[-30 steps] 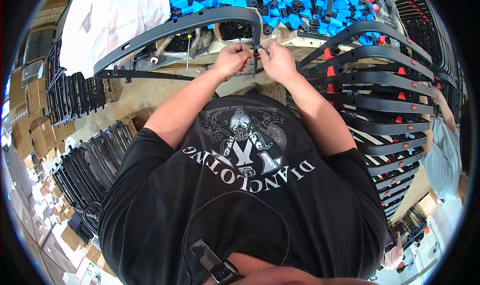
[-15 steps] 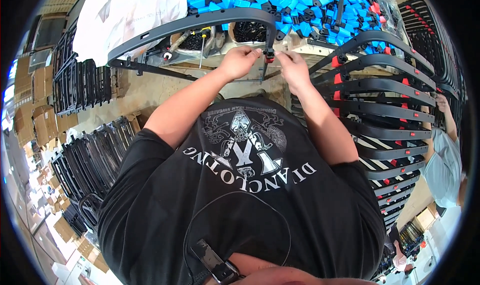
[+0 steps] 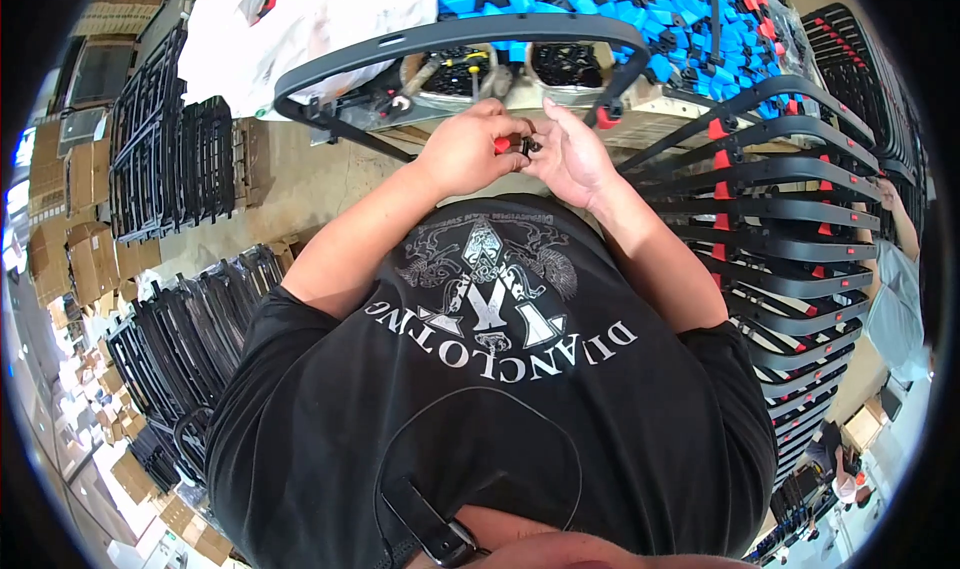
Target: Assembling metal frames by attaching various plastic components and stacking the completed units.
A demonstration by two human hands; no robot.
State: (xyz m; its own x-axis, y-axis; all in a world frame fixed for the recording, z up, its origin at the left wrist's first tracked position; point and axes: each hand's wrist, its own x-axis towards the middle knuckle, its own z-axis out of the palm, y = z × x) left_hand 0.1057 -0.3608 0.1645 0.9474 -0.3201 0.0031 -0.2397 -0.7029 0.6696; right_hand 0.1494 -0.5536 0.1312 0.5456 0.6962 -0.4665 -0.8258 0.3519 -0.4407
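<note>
Our left hand and right hand have drawn back from the curved black frame, which arches over the counter's edge, floor showing left of our forearms. Left pinches a small red item; right lies palm-up, its grip we cannot tell. Boxes hold black parts, a yellow-handled screwdriver over one.

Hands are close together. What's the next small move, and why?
Probably pinch one dark part between the left hand fingertips, gently: it appears to lie at the fingers of the right hand, whose palm looks open, and the left fingertips are right there, though that hand also holds a red piece.
</note>
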